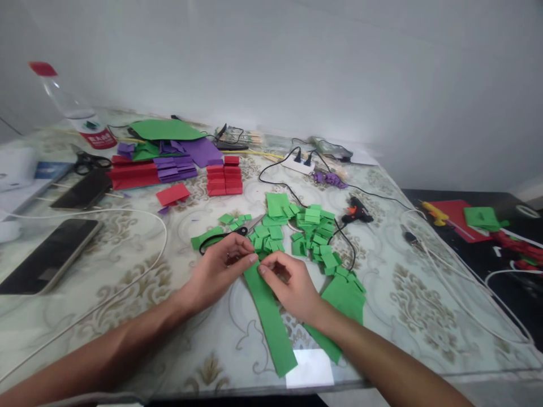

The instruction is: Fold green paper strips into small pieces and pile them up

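Observation:
A long green paper strip [271, 322] runs toward the table's front edge, its far end between my two hands. My left hand [224, 263] pinches that end between thumb and fingers. From the other side my right hand [292, 282] also pinches the strip's top, close to the left fingertips. Just beyond the hands lie black-handled scissors [241, 230] with open-looking blades. Around them are many small folded green paper pieces [316, 226]. A larger green sheet [345, 302] lies partly under my right forearm. The exact fold at the fingertips is hidden.
Red folded pieces [224, 180] and purple ones [176, 168] lie at the back left. A glue gun [357, 211] rests right of the green pile, near a power strip [299, 164]. Two phones, including one phone [51, 254], a bottle [91, 127] and a white cable [163, 243] occupy the left.

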{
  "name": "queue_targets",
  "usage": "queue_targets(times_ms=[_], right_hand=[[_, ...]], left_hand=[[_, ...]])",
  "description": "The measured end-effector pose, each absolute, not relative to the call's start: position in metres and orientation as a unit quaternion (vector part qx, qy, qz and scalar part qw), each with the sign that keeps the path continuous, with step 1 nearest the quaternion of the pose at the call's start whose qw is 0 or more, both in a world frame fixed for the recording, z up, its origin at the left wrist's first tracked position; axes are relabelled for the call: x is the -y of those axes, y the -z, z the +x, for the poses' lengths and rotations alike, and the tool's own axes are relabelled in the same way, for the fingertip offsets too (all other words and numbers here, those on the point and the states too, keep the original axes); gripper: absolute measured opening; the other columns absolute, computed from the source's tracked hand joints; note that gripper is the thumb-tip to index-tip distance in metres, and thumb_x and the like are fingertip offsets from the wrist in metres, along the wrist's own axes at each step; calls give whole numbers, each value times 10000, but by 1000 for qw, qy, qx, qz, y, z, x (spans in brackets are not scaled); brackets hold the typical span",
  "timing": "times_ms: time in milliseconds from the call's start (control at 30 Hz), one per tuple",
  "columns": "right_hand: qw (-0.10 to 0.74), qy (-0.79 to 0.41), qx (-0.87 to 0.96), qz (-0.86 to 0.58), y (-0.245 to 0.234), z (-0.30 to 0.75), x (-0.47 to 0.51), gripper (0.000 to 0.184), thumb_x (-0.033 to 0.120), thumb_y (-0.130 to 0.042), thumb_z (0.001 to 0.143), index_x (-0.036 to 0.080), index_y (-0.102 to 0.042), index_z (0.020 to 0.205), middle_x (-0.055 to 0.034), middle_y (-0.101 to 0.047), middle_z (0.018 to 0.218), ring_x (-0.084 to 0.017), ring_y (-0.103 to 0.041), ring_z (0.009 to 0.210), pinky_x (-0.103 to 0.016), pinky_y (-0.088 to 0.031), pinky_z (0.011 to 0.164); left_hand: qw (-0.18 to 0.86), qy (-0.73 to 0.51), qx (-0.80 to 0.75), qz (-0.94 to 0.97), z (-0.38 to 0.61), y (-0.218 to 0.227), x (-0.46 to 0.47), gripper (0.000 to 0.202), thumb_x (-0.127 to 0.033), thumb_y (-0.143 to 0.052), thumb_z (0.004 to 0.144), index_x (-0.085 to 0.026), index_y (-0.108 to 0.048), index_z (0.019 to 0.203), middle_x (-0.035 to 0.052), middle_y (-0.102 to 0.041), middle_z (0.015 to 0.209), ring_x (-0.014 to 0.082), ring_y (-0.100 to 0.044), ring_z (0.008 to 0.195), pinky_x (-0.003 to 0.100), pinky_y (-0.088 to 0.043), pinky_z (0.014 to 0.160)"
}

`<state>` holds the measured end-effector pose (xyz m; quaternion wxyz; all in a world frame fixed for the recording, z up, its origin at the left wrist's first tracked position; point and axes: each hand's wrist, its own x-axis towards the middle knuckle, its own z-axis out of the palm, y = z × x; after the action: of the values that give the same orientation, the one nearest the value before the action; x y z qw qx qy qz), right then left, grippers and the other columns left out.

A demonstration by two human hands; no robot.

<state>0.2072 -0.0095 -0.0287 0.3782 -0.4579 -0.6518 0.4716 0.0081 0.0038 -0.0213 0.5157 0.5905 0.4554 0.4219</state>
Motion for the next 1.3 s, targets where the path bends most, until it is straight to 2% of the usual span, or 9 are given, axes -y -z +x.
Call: queue_targets(times_ms=[200,433,600,700,833,967,1100,1200,1300], right_hand=[[381,-493,633,-460,27,207,10,123,297,-684,922,202,-676,845,-5,-683,743,-160,-633,684,-261,-495,627],[373,-516,623,-454,27,208,9,94,275,-706,908,199,-695,853,-18,-713,778,-171,-665,732,-271,-509,664],[378,-518,621,-451,30,209,9,90,261,-711,908,195,-707,847,-20,-720,778,-167,-658,727,-269,-502,665],[386,-517,619,-449,31,209,9,90,255,-711,906,192,-706,842,-15,-710,766,-163,-647,719,-267,-496,666],[397,-521,610,-446,31,209,9,98,269,-717,906,190,-708,848,-12,-696,757,-159,-632,710,-267,-485,662],[408,-527,598,-445,30,207,9,95,270,-718,897,194,-704,842,-9,-681,743,-161,-620,702,-276,-477,665],[401,-545,589,-442,27,207,8,95,271,-724,879,198,-696,826,5,-653,714,-153,-589,676,-277,-451,648],[395,-561,576,-445,25,208,5,104,288,-731,866,200,-697,822,15,-638,689,-145,-566,650,-275,-429,628],[389,-571,563,-454,23,210,2,130,312,-734,856,199,-692,810,8,-655,679,-148,-566,630,-280,-425,611]], left_hand=[[510,-392,-444,624,6,20,-2,212,-375,-697,963,-188,-710,865,10,-684,794,160,-610,744,266,-460,665],[496,-493,-490,521,-13,2,-18,205,-362,-799,877,-185,-728,799,-17,-616,683,119,-501,615,248,-370,571],[519,-589,-469,405,-28,-3,-37,119,-252,-841,770,-181,-749,743,-15,-648,698,112,-531,625,224,-402,570],[551,-614,-447,346,-26,-5,-40,131,-280,-818,760,-180,-736,744,-10,-652,723,120,-561,643,213,-452,578],[613,-572,-430,336,-9,-4,-28,279,-410,-823,772,-162,-783,894,39,-724,802,178,-659,730,268,-551,656],[643,-514,-438,361,6,8,-12,215,-307,-922,703,-158,-798,796,36,-749,773,175,-663,704,264,-540,649],[614,-469,-461,436,3,12,-12,217,-345,-896,774,-154,-806,725,35,-746,707,161,-624,629,267,-506,610],[579,-542,-452,410,-9,5,-23,139,-289,-898,766,-171,-828,790,23,-757,746,138,-604,608,249,-501,589],[554,-600,-448,364,-15,-1,-32,144,-218,-906,717,-161,-784,666,-3,-676,624,102,-515,521,222,-452,509]])
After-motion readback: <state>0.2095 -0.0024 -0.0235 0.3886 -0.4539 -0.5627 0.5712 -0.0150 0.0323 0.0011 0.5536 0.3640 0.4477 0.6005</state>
